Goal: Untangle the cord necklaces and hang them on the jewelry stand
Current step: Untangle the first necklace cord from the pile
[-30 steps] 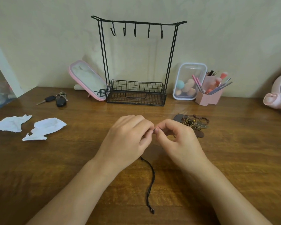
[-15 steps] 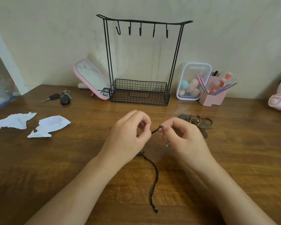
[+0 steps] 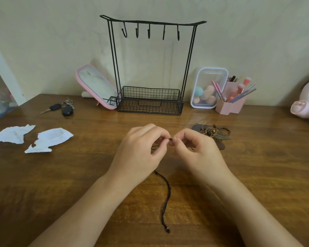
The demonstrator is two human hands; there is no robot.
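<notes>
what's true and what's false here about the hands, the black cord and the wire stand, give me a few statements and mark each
1. The left hand and right hand both pinch the thin black cord necklace. True.
2. A necklace hangs on the black wire jewelry stand. False: all its hooks are bare.
3. A tangle of brown cord necklaces lies on the brown wooden table beside the right hand. True.
4. The bunch of keys with black fobs lies in the stand's basket. False: it lies on the table, left of the stand.
5. The black cord's loose end lies on the table between the forearms. True.
</notes>
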